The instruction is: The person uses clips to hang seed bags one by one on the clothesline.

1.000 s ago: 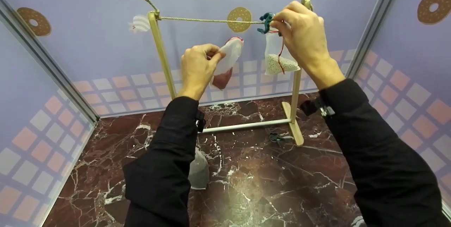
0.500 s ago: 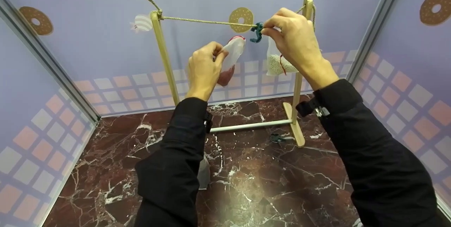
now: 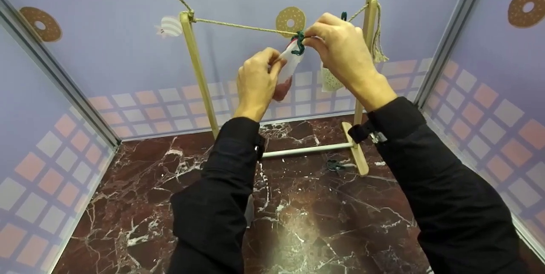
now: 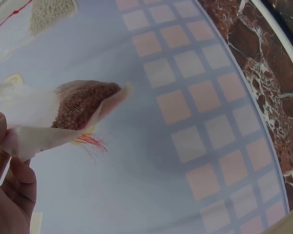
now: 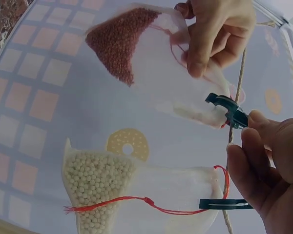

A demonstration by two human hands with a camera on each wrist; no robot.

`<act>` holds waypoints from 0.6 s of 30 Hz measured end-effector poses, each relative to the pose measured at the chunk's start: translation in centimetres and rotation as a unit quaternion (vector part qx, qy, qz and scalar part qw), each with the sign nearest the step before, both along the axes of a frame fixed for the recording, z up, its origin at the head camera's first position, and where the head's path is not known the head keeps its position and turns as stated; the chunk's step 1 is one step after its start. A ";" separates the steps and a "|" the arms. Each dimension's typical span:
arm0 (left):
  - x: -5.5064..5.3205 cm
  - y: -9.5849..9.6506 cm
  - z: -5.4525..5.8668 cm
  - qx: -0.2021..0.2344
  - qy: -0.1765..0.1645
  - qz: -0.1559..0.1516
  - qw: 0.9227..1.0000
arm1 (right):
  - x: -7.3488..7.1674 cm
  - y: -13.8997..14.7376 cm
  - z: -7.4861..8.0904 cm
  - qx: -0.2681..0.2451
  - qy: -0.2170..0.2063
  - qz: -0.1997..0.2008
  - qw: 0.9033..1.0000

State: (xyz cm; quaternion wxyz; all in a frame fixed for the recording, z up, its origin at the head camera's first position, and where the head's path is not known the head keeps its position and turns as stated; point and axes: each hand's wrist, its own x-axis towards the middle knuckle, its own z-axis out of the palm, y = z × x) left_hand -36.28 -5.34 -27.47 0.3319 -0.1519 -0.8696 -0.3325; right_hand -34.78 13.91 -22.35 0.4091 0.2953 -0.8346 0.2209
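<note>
My left hand pinches a translucent white mesh drawstring bag by its side near the top. Reddish-brown grains fill its lower end. Up at the rope, the fingers of my right hand squeeze the handles of a dark green clip. The clip's jaws are spread at the rope and overlap the bag's red-trimmed top edge in the right wrist view. Beside it, a second bag with pale round beads hangs from the rope by another green clip, its red cord dangling.
The rope spans two wooden posts of a stand with a pale crossbar. One more green clip lies on the marbled table by the right foot. A greyish bag is mostly hidden behind my left sleeve.
My right hand has carried the green clip leftward along the rope, away from the bead bag. My left hand has brought the reddish-brown bag right and slightly up, so its top meets the clip.
</note>
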 end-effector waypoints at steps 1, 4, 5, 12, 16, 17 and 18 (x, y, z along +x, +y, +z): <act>0.1 0.1 0.0 -0.001 0.001 -0.001 1.000 | 0.0 -0.1 -0.1 0.006 0.005 -0.003 1.000; 0.1 0.4 0.1 0.004 0.003 -0.001 1.000 | -0.1 -0.3 -0.2 0.022 0.024 -0.019 0.999; 0.1 0.5 0.1 0.006 0.003 -0.001 1.000 | -0.1 -0.3 -0.3 0.027 0.028 -0.025 0.999; 0.2 1.0 0.0 0.015 -0.003 -0.001 1.000 | 0.0 -0.3 -1.1 0.049 0.023 -0.046 0.997; 0.3 1.0 -0.2 0.016 -0.013 0.007 1.000 | 0.2 -0.4 -1.3 0.041 0.008 -0.033 0.999; 0.3 1.0 -0.3 0.015 -0.018 0.009 1.000 | 0.2 -0.4 -1.3 0.041 0.007 -0.032 0.999; 0.3 1.0 -0.3 0.014 -0.025 0.010 1.000 | 0.3 -0.4 -1.3 0.040 0.006 -0.030 0.999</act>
